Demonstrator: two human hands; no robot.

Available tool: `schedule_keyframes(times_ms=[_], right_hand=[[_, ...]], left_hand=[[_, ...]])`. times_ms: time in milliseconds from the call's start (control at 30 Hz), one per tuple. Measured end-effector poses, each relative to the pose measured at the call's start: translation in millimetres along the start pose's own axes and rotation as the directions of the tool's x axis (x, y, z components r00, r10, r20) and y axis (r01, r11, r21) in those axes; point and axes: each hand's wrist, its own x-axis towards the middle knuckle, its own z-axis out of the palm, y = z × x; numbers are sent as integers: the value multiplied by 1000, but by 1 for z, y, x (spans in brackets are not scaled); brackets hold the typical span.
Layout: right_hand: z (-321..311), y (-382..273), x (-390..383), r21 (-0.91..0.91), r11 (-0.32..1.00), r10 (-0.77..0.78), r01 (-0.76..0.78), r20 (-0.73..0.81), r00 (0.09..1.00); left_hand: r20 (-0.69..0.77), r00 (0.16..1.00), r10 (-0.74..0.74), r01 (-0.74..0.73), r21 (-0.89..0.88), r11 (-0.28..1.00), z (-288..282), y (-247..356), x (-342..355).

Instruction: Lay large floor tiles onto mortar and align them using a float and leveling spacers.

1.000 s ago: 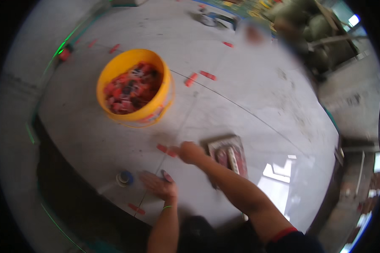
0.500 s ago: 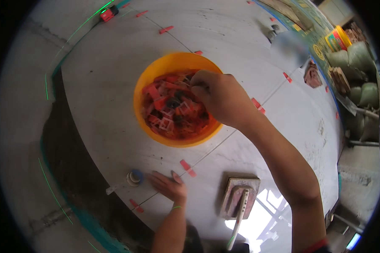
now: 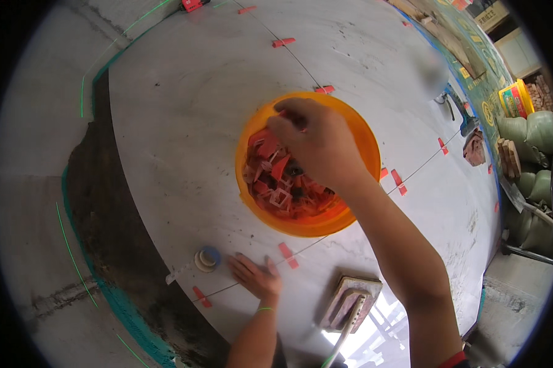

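A yellow-orange bucket [image 3: 367, 138] stands on large pale tiles [image 3: 184, 141]. Inside lies a heap of red plastic wedges [image 3: 279, 167] and pale, frame-shaped clips [image 3: 280, 197]. Over the bucket's far part, my right hand [image 3: 319, 135] is closed with fingers and thumb curled together. Some red shows at its fingertips, but I cannot tell whether they grip it. My left hand [image 3: 256, 277] lies flat on the tile, fingers stretched, holding nothing. Left of it sits a roll of tape [image 3: 207, 259], blue and whitish. A red wedge [image 3: 287, 255] sits across the joint to its right.
A rubber-faced float [image 3: 349, 305] with a long pale handle rests at the near right. Red wedges [image 3: 397, 182] line the tile joints. A dark unfilled strip [image 3: 108, 202] borders the left wall. Sacks [image 3: 537, 135] and a yellow pail [image 3: 516, 100] stand at far right.
The view has shifted, so the bucket and tiles appear farther right. My right hand stays at the bucket, now over its far part. My left hand remains flat beside the tape.
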Motion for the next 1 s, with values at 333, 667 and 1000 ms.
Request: schedule_keyframes(times_ms=[333,667,1000], right_hand=[[-117,51,-138,506,861,283,-46,-403,870],[-20,287,-299,-426,752,304,-504,-455,837],[-20,289,-310,-281,839,294,-465,-485,823]], left_hand=[[-44,994,102,-100,52,994,1,3,0],[-129,972,198,-185,102,977,26,-7,-7],[-155,965,212,-195,121,973,25,-7,-6]])
